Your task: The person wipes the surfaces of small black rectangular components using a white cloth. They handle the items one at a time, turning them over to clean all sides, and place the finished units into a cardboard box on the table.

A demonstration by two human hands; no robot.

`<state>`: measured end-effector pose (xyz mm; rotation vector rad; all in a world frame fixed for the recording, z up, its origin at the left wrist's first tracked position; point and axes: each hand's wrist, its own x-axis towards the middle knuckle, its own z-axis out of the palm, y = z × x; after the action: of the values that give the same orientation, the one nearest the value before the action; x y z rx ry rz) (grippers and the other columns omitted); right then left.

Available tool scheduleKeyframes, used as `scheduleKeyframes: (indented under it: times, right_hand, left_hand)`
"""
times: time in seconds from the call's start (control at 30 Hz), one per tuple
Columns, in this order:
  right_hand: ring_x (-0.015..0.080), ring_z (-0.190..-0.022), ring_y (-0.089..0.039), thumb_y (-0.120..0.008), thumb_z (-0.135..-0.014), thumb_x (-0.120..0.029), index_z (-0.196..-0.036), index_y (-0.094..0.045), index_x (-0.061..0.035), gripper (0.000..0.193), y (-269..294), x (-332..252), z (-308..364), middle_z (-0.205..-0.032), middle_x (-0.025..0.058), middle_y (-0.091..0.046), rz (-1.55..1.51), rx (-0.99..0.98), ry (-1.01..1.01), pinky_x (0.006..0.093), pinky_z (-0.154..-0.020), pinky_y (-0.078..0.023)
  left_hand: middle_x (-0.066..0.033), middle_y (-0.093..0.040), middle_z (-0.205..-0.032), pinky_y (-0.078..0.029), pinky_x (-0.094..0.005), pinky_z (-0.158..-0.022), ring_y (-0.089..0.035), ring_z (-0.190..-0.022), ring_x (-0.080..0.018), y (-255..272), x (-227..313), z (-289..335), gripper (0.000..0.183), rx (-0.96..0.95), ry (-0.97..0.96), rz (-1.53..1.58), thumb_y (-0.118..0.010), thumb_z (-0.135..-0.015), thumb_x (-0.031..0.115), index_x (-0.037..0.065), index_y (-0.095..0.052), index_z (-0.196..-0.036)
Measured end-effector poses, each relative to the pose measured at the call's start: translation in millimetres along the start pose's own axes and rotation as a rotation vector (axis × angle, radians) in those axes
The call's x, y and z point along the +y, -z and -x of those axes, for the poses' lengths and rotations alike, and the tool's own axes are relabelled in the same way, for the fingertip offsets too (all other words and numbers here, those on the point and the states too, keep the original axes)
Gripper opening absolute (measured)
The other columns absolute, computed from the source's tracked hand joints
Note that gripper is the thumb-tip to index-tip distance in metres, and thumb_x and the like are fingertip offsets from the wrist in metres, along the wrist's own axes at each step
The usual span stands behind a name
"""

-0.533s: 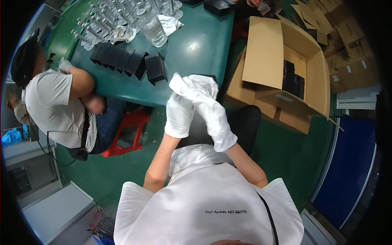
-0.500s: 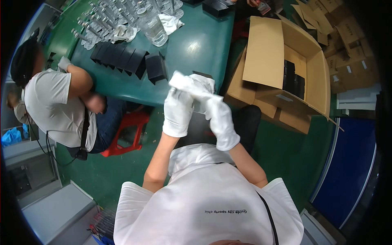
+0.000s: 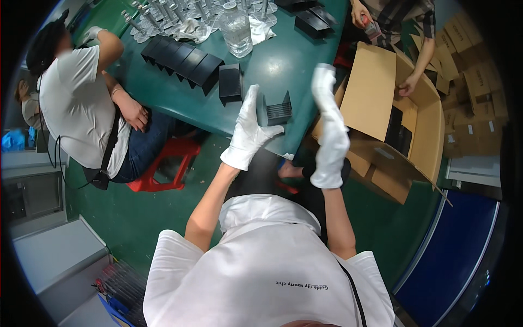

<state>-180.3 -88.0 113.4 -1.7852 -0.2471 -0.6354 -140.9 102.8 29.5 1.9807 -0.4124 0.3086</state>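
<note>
Both of my hands wear white gloves. My left hand [image 3: 250,133] is at the near table edge, thumb and fingers spread apart, with nothing in it. Just beyond its fingers sits a small black open-sided box [image 3: 279,112] with ridges inside. A black upright box [image 3: 230,84] stands past my left fingertips. My right hand [image 3: 330,128] is raised at the table's right corner, seen edge-on and slightly blurred. Its fingers look stretched out, and I see nothing held in it.
On the green table [image 3: 272,65] are a row of black boxes [image 3: 182,61], a clear bottle [image 3: 235,32], white cloths [image 3: 193,31] and metal-stemmed pieces [image 3: 180,11]. A cardboard carton [image 3: 376,82] holds black boxes; a co-worker's hand [image 3: 408,85] reaches into it. Another person [image 3: 76,109] sits left.
My hands, together before, have moved apart, the right one going rightward. The ridged black box now shows uncovered. A co-worker's hand has come into the carton.
</note>
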Motion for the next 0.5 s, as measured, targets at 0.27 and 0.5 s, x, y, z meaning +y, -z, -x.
scheduleKeyframes:
  times: [0.27,0.5]
  right_hand:
    - [0.0334,-0.108,-0.065,-0.069,-0.085,-0.016,-0.104,-0.07,-0.0018,0.025,-39.2,20.9,-0.4,-0.109,0.0155,-0.069,0.615,-0.378,0.419,0.0423,-0.09,-0.053]
    - [0.0257,-0.088,-0.067,-0.054,-0.101,-0.028,-0.098,-0.067,-0.0023,0.029,23.3,39.3,33.2,-0.095,0.0112,-0.07,-0.2,-0.024,-0.491,0.0366,-0.079,-0.054]
  left_hand:
    - [-0.0158,-0.061,-0.117,-0.055,-0.0404,-0.084,-0.068,-0.098,-0.0315,1.1,20.6,-1.8,0.078,-0.009,0.058,-0.043,-0.077,-0.083,0.014,0.015,-0.043,-0.153]
    - [-0.0113,-0.063,-0.117,-0.052,-0.0334,-0.089,-0.065,-0.098,-0.0246,-4.0,13.3,9.6,0.053,0.403,0.09,-0.021,-0.082,-0.078,0.012,0.004,-0.059,-0.126]
